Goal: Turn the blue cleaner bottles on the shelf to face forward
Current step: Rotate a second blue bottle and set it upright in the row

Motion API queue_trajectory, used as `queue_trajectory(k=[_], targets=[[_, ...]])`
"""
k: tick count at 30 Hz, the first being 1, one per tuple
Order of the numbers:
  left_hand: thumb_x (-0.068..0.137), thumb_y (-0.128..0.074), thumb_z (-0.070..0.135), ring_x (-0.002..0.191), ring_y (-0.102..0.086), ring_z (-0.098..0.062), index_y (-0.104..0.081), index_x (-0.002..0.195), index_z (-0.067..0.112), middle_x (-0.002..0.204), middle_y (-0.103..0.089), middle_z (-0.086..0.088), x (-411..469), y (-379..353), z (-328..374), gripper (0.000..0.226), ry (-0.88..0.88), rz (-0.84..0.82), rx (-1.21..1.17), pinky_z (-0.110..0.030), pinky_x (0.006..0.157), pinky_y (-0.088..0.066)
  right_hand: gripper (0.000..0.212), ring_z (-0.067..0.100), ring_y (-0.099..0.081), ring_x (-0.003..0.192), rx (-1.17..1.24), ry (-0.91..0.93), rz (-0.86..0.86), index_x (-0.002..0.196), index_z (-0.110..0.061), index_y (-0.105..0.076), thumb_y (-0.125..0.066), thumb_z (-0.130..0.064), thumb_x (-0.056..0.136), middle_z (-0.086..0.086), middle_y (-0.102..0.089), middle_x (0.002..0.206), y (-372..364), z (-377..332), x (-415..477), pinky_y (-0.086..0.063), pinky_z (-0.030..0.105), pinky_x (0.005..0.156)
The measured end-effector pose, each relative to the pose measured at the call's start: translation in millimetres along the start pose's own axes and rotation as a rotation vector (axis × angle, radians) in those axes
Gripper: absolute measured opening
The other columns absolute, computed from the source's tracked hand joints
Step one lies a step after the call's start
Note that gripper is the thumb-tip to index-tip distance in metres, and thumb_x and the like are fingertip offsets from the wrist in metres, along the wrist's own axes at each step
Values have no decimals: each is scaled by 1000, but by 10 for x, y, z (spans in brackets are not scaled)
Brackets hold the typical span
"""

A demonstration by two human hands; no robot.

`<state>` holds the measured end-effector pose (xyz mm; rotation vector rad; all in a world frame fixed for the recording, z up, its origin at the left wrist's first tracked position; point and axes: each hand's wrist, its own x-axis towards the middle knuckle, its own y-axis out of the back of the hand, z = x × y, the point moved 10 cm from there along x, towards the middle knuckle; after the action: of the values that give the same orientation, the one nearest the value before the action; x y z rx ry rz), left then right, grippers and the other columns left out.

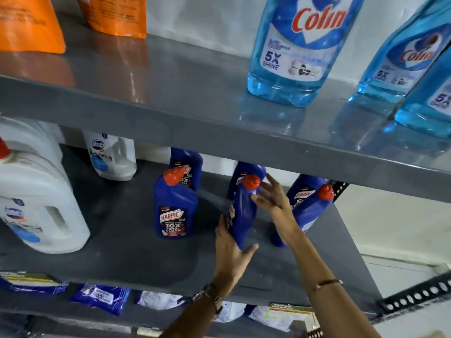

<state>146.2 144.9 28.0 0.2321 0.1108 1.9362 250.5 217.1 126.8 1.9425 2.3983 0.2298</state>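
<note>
Several dark blue Harpic bottles with red caps stand on the middle grey shelf (122, 259). The left front bottle (174, 211) shows its label to me. The middle front bottle (240, 211) is turned sideways, its label facing left. My left hand (231, 250) is pressed against its lower body with fingers spread, and my right hand (271, 198) touches its neck just below the cap. A right front bottle (310, 208) stands behind my right forearm, label partly seen. Two more blue bottles (186, 167) stand in the back row.
White Domex jugs (39, 208) stand at the left of the same shelf. The upper shelf (170, 123) overhangs and carries light blue Colin bottles (292, 50) and orange pouches (26, 23). Blue and white packets (100, 297) lie on the shelf below.
</note>
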Motion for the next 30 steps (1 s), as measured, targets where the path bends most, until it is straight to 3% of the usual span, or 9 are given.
queue_trajectory(k=[2,5,10,13,17,21,24,28,30], targets=[[61,-83,23,119,-48,-28,-26,137,4,133,-41,-16,12,-4,40,97,-25,69,40,-34,100,-41,54,4,-59,107,-15,-9,-95,133,-17,-44,-61,-3,83,7,-59,126,-58,-3,15,-52,16,84],[68,-78,25,106,-57,-22,-41,129,11,121,-53,-10,23,87,105,73,-107,142,97,-22,84,-44,40,5,-63,100,-4,-18,-170,125,-13,-52,-58,-5,86,3,-66,114,-131,-19,-21,-54,19,84],[64,-76,18,77,-60,-14,-56,111,15,92,-65,-1,67,283,218,51,-187,157,144,-21,70,-50,31,20,-66,89,2,17,-58,104,-19,-60,-69,-4,77,0,-67,90,-50,-267,-97,-56,22,69],[63,-77,15,64,-52,-6,-57,102,11,78,-56,5,137,363,390,44,-273,111,188,-4,61,-40,32,22,-65,94,-81,71,-77,103,-21,-61,-73,-11,75,6,-69,98,-32,-489,-101,-56,29,78],[66,-77,15,68,-56,8,-57,100,6,73,-53,16,199,363,504,41,-312,-17,152,0,58,-36,34,19,-62,101,-45,97,-171,108,-17,-58,-68,-7,77,11,-66,111,-23,-635,-121,-53,19,79],[63,-68,43,86,-61,-4,-52,107,27,97,-64,-1,199,250,375,50,-247,-198,70,-15,73,-49,37,26,-63,101,-85,111,-163,102,-20,-60,-75,-6,71,8,-67,104,24,-576,-163,-55,34,86],[63,-72,50,108,-56,-16,-42,114,41,119,-52,-10,88,297,219,60,-192,-91,-63,-32,90,-50,39,30,-65,98,-87,95,-69,99,-25,-64,-81,-14,65,8,-70,99,103,-482,-205,-53,39,80],[62,-80,39,110,-37,13,-22,134,15,121,-28,-10,-142,292,296,96,-243,123,-33,-5,90,-39,38,23,-66,81,-136,26,196,94,-33,-62,-81,-35,62,-3,-69,80,323,-380,-267,-55,44,74],[52,-79,55,118,-31,2,-15,138,13,129,-23,-8,-181,121,365,115,-238,77,101,-18,98,-39,38,21,-65,81,-228,-3,304,96,-31,-62,-78,-43,63,-5,-67,79,388,-431,-340,-54,42,76]])
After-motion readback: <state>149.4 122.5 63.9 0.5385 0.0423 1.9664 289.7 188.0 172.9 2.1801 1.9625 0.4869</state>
